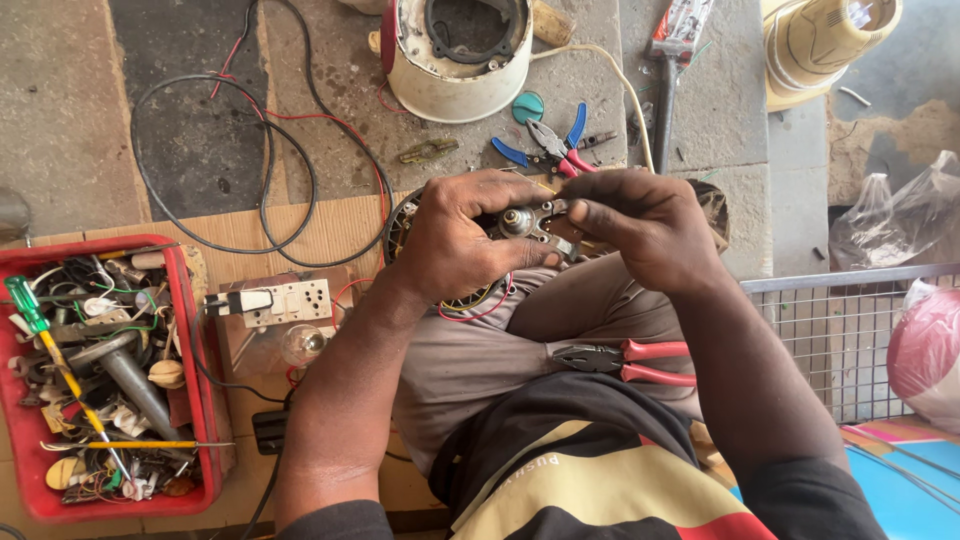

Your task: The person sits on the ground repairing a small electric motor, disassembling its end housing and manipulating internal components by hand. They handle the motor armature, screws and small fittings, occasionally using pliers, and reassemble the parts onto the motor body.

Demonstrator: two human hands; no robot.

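Red tray [190,330] of tools far left; white round housing [458,60] top centre. Above lap: left hand [455,240] and right hand [640,228] close together, both clamped on a small metal motor part [525,222]. Red-handled pliers [620,362] rest on thigh.

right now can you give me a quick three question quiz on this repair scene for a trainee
1. True or false: both hands are on the round motor part with the metal shaft.
2. Where do the red-handled pliers lie? A) in the red tray B) on the person's lap C) on the wire mesh
3. What colour is the handle of the screwdriver in the red tray?

Key
1. True: the left hand and the right hand hold the motor part.
2. B: the red-handled pliers rest on the lap.
3. Green: the screwdriver lies in the red tray.
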